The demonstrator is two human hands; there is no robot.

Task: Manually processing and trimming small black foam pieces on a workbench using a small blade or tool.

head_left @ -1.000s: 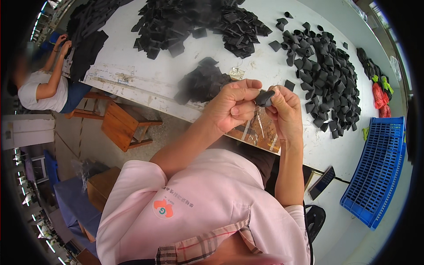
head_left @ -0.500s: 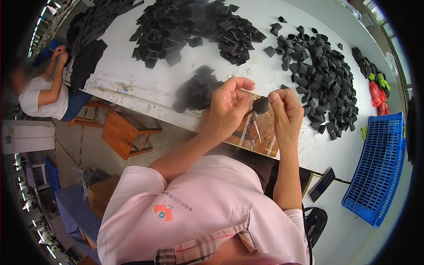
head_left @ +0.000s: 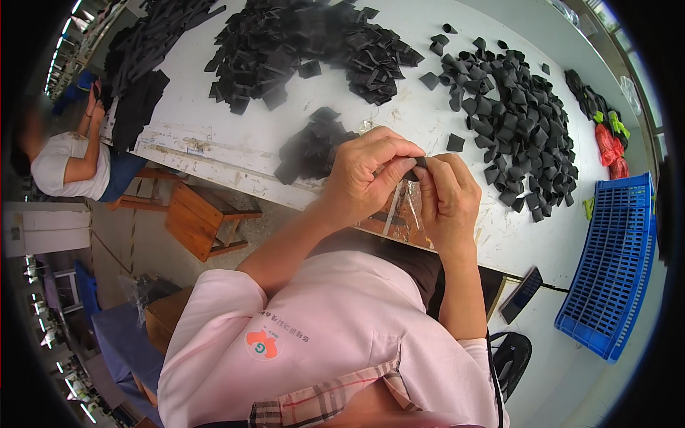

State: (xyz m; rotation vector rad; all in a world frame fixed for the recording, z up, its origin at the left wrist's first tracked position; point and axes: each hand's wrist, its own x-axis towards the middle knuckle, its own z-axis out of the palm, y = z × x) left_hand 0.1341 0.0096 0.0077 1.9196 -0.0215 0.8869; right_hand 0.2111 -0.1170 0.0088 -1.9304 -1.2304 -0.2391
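My left hand (head_left: 371,171) and my right hand (head_left: 451,196) meet above the table edge, both pinching one small black fabric piece (head_left: 419,165). Fingers hide most of this piece, so its full shape cannot be seen. Below the hands lies a worn brown board (head_left: 389,222) with clear tape or film (head_left: 408,207) on it. A small heap of flat black pieces (head_left: 314,146) is just beyond my left wrist. To the right of my right hand spreads a big heap of black pieces bent into short tubes (head_left: 524,121), with a single piece (head_left: 455,143) lying nearer.
Flat black pieces (head_left: 275,57) and black strips (head_left: 153,43) cover the far white table (head_left: 207,107). A blue plastic crate (head_left: 606,267) and a phone (head_left: 520,294) are at the right. Left stand a wooden stool (head_left: 203,221) and a seated co-worker (head_left: 75,160).
My hands have come together; the right moved left, and both now pinch the black piece, which was more exposed before. A single black piece now lies near the right-hand heap.
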